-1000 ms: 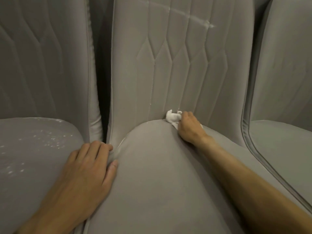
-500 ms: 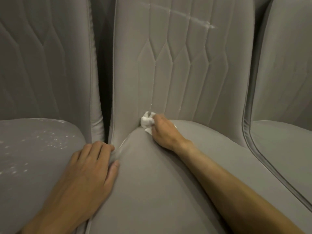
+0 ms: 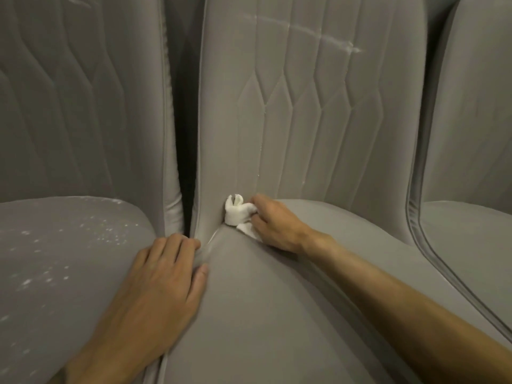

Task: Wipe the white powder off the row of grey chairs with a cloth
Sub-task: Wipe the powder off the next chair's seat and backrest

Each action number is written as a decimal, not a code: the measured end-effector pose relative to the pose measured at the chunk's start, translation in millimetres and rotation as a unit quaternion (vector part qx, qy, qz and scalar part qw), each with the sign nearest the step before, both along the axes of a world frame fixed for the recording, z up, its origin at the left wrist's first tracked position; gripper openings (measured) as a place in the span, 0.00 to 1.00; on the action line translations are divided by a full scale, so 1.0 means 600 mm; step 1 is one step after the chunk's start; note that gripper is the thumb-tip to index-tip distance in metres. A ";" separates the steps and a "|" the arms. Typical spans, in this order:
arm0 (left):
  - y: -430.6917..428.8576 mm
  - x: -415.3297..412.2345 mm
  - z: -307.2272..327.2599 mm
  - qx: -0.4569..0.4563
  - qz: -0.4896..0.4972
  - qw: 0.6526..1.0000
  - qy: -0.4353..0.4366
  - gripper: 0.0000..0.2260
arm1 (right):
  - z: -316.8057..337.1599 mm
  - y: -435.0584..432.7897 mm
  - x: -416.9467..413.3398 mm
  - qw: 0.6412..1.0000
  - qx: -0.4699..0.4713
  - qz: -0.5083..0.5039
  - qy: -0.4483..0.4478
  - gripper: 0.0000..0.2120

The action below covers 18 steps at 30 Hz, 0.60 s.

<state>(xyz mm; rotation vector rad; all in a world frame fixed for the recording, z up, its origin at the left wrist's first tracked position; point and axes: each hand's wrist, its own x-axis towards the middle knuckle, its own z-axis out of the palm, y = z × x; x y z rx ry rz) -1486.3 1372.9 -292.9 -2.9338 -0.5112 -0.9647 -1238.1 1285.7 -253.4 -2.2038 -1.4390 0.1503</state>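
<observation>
The left seat carries unwiped powder specks. The left hand lies flat, fingers relaxed, on the middle seat edge. The cloth sits in the seat-back crease, bunched in the gripping right hand. This seat appears clean; its backrest streak awaits wiping

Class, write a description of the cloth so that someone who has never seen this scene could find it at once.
Start at the middle grey chair and follow its seat back to the crease under the backrest. There the right hand grips a small crumpled cloth. It is the only solid white lump; the white on the left seat is scattered powder specks.
</observation>
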 end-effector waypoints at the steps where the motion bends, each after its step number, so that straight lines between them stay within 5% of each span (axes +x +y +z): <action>1: -0.001 -0.001 0.002 -0.001 -0.001 1.000 0.001 0.12 | 0.003 -0.001 0.011 1.000 0.004 -0.025 -0.006 0.04; 4: -0.005 -0.002 0.005 -0.007 -0.003 1.000 0.008 0.11 | 0.003 0.008 0.027 0.995 0.009 -0.095 -0.003 0.02; 11: -0.001 -0.007 0.005 0.008 0.004 0.999 0.031 0.08 | -0.004 -0.011 -0.069 0.997 0.025 0.076 0.007 0.05; 18: -0.004 -0.008 0.011 -0.043 0.020 0.999 0.025 0.04 | 0.003 0.014 -0.065 0.999 0.034 -0.038 0.016 0.08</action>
